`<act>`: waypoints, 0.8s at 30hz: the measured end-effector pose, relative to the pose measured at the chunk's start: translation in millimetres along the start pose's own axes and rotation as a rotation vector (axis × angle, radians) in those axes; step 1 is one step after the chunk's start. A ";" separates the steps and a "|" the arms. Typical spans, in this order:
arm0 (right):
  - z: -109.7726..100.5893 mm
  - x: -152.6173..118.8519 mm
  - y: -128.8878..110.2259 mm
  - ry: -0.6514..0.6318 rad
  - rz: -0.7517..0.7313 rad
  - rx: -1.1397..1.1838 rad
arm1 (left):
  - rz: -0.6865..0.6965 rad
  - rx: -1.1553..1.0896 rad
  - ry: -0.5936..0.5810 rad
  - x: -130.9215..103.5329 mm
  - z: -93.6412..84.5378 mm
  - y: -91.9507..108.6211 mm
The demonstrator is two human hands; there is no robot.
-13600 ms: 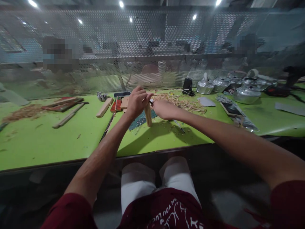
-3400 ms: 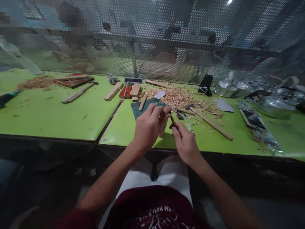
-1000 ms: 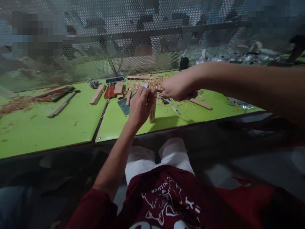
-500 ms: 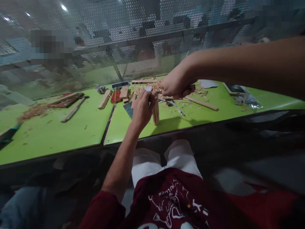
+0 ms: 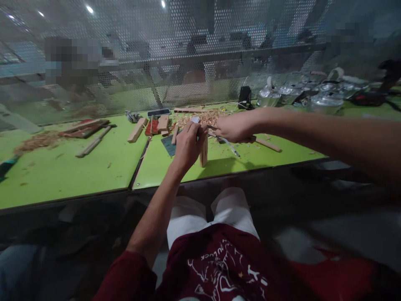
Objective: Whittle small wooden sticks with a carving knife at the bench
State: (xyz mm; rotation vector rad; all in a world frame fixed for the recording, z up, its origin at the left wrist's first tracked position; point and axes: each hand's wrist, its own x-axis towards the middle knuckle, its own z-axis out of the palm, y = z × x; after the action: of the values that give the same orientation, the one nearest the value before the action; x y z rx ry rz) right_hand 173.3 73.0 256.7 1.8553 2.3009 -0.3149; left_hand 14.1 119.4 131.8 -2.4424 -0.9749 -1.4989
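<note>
My left hand (image 5: 189, 144) is closed around the top of a wooden block (image 5: 204, 154) that stands upright on the green table. In my right hand (image 5: 233, 126) is a carving knife (image 5: 211, 127), gripped by its handle, which the fingers mostly hide. Its thin dark blade points left and meets the block's upper end beside my left fingers. Curly wood shavings (image 5: 211, 116) lie heaped behind both hands. A pen-like tool (image 5: 232, 148) and a round wooden stick (image 5: 268, 144) rest just below and beyond my right hand.
Left of my hands are wood pieces (image 5: 137, 130), a red item (image 5: 151, 127), a phone (image 5: 158, 112) and a dark sheet (image 5: 168, 144). Farther left lies another stick (image 5: 95, 141). A perforated metal screen (image 5: 188, 62) closes the back. Clear plastic-wrapped items (image 5: 326, 100) stand at right.
My right forearm and wrist have lowered, and the knife's handle end has dropped with them. My left hand keeps its hold on the block. The camera view has shifted slightly.
</note>
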 end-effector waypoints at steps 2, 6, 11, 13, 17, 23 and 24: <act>5.5 -4.4 -3.1 -0.077 -0.026 -0.084 | 0.003 0.006 0.010 0.1 0.0 -0.3; 18.1 -12.8 -8.4 -0.065 -0.045 -0.086 | 0.006 0.000 0.014 -1.0 0.0 0.1; 26.1 -21.5 -12.3 -0.028 -0.082 -0.125 | 0.013 0.005 0.023 -4.5 1.8 4.5; 30.8 -23.8 -12.5 -0.006 -0.084 -0.126 | 0.014 0.022 0.046 -6.4 3.2 8.1; 50.7 -25.9 -9.9 0.129 -0.038 -0.053 | 0.000 0.055 0.101 -10.0 5.0 17.8; 85.3 -19.1 -6.5 0.285 0.067 0.033 | 0.016 0.050 0.111 -11.5 4.8 25.2; 89.2 -17.6 -7.1 0.298 0.080 0.043 | 0.014 0.051 0.112 -11.4 4.5 25.1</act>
State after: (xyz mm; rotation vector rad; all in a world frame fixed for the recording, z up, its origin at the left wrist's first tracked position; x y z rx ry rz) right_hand 170.0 31.1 175.7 2.1367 2.4096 -0.0812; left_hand 28.5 96.2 125.7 -2.2991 -0.9598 -1.5672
